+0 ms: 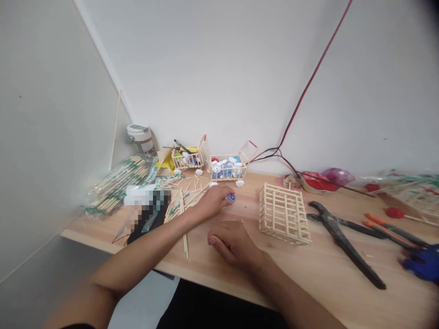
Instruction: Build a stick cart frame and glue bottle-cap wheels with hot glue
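My left hand (213, 202) is closed around a small tube (231, 198), whose round purple end points right. Just nearer to me, my right hand (235, 242) is curled shut over the table. A tiny pale tip shows above its knuckles, but its fingers hide what they may hold. To the right of both hands, a slatted frame of wooden sticks (284, 214) rests on the table. Beyond my left hand stands a small stick-built cart (228, 172) with white wheels and a red handle, filled with white and blue pieces. Loose sticks (181, 208) lie left of my left hand.
A second stick cart (188, 159) holds pens and other bits. Bagged sticks (118, 183) and a grey-white container (141, 139) are at left. Large black pliers (343, 242), orange-handled pliers (391, 230) and a red bowl (318, 181) occupy the right. A cable (305, 91) hangs along the wall.
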Action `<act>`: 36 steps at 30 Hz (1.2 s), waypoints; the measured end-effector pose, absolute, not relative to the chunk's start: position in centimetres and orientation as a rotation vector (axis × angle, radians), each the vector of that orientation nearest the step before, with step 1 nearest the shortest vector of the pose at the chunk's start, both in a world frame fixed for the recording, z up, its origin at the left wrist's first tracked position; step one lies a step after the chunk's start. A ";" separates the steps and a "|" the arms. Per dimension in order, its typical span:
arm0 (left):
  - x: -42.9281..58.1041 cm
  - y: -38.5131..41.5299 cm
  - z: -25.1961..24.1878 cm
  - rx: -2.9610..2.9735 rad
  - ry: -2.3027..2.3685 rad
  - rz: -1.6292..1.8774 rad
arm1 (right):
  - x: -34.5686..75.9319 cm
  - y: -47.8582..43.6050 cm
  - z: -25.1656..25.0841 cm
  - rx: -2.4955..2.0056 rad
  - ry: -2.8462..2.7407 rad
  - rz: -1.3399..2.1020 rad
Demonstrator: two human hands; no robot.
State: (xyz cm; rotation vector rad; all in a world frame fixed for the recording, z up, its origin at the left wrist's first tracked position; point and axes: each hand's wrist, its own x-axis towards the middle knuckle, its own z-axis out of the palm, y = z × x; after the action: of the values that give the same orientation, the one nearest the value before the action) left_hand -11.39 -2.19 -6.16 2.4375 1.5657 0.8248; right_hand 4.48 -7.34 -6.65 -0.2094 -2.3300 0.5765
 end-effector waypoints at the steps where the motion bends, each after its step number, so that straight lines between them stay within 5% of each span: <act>1: -11.5 -2.2 -6.5 2.433 1.574 0.806 | 4.5 -7.3 -6.7 -0.217 -2.331 0.573; 8: -15.1 -6.6 -3.4 2.481 1.584 0.816 | 4.9 -7.0 -6.6 -0.209 -2.317 0.617; 18: -19.3 -14.5 -1.9 2.615 1.680 0.152 | 4.7 -7.6 -6.5 -0.232 -2.381 0.582; 36: -16.0 -11.1 -3.3 3.098 1.513 0.638 | 8.8 -11.4 -3.7 -0.373 -2.015 0.547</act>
State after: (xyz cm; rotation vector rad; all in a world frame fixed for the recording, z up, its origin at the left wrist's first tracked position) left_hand -15.97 -11.08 -3.31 3.0983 1.5135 0.6381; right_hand 8.83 -11.39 -3.69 -0.3726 -2.0151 0.5469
